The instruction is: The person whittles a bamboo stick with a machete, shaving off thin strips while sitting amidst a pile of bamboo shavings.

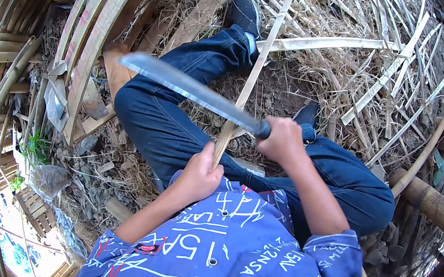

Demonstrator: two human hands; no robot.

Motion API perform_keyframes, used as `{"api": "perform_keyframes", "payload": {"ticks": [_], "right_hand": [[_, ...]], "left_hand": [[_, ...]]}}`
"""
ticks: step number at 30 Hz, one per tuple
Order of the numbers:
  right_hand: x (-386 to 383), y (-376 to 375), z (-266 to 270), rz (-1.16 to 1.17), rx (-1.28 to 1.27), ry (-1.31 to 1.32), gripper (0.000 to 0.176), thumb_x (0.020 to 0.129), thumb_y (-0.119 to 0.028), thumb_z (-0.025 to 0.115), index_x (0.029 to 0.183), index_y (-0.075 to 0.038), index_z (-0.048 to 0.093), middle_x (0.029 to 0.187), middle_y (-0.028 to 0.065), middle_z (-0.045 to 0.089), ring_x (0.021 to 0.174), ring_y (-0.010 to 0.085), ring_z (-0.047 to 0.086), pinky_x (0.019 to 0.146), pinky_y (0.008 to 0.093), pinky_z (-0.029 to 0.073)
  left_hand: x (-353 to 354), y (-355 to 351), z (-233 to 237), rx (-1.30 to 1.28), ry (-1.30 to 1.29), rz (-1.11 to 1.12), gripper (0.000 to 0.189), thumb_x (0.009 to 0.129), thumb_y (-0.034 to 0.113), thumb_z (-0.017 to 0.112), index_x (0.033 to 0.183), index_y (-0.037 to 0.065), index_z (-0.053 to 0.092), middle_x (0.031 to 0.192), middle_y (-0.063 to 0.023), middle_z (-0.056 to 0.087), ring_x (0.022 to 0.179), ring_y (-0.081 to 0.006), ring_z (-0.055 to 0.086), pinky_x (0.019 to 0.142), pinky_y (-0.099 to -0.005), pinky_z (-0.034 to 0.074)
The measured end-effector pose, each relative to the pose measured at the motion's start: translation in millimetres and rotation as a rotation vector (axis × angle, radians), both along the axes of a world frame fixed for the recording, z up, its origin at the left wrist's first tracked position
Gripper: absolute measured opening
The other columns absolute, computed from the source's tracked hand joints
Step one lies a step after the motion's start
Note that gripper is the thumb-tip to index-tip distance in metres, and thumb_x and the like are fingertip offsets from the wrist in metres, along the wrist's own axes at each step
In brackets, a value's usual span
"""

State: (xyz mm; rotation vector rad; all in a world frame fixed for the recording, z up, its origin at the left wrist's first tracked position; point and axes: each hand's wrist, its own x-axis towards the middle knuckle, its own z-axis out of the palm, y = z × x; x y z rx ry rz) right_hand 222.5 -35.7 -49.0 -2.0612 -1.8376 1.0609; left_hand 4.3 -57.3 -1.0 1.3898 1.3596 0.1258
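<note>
My left hand (201,173) grips the near end of a long thin bamboo strip (259,62) that runs away from me over my legs. A large knife is in my right hand (281,140), held by its dark handle. Its long grey blade (189,90) points left and lies across the strip just above my left hand, touching it. I sit on the ground in blue jeans (176,130) and a blue printed shirt, with one dark shoe (244,13) stretched out ahead.
Split bamboo strips (401,63) and dry shavings litter the ground ahead and to the right. Wide curved bamboo slats (99,28) lean at the left. Thick bamboo poles (436,206) lie at the right edge.
</note>
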Motion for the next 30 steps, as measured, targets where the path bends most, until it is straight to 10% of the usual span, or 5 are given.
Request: {"api": "perform_keyframes", "payload": {"ticks": [9, 20, 25, 27, 30], "right_hand": [[14, 34, -20, -0.058, 0.057, -0.162, 0.026, 0.065, -0.029, 0.072, 0.084, -0.011, 0.071, 0.086, 0.0162, 0.070, 0.080, 0.0336, 0.069, 0.078, 0.0449, 0.054], [60, 99, -38, -0.237, 0.002, -0.249, 0.024, 0.068, -0.024, 0.067, 0.084, -0.006, 0.071, 0.090, 0.0215, 0.069, 0.088, 0.0375, 0.067, 0.084, 0.0452, 0.052], [64, 114, -35, -0.255, -0.004, -0.266, 0.029, 0.070, -0.024, 0.065, 0.087, -0.002, 0.070, 0.091, 0.0225, 0.069, 0.091, 0.0378, 0.067, 0.085, 0.0440, 0.052], [72, 126, -44, -0.289, -0.027, -0.295, 0.032, 0.071, -0.025, 0.064, 0.091, -0.001, 0.070, 0.095, 0.0228, 0.069, 0.094, 0.0375, 0.067, 0.086, 0.0432, 0.052], [79, 141, -49, -0.382, -0.075, -0.302, 0.035, 0.071, -0.025, 0.064, 0.095, 0.001, 0.069, 0.101, 0.0229, 0.068, 0.098, 0.0360, 0.066, 0.088, 0.0419, 0.052]], "left_hand": [[-3, 0, 7, -0.036, 0.035, 0.008, 0.017, 0.080, 0.001, 0.056, 0.090, 0.000, 0.041, 0.064, -0.0089, 0.048, 0.056, -0.0137, 0.046, 0.050, -0.0342, 0.038], [-5, -6, 23, -0.027, 0.033, -0.059, 0.023, 0.080, 0.008, 0.053, 0.090, -0.002, 0.036, 0.065, -0.0287, 0.051, 0.065, -0.0488, 0.054, 0.059, -0.0509, 0.041], [-10, -3, 25, -0.026, 0.075, -0.056, 0.022, 0.080, 0.002, 0.056, 0.094, 0.000, 0.039, 0.065, -0.0154, 0.048, 0.058, -0.0197, 0.049, 0.053, -0.0385, 0.039], [-10, -3, 33, -0.068, 0.094, -0.097, 0.023, 0.080, 0.008, 0.054, 0.091, -0.002, 0.036, 0.066, -0.0292, 0.052, 0.066, -0.0488, 0.055, 0.059, -0.0496, 0.042], [-17, -12, 29, -0.029, 0.045, -0.071, 0.023, 0.079, 0.007, 0.054, 0.091, -0.001, 0.036, 0.064, -0.0266, 0.050, 0.061, -0.0443, 0.055, 0.055, -0.0474, 0.041]]}}
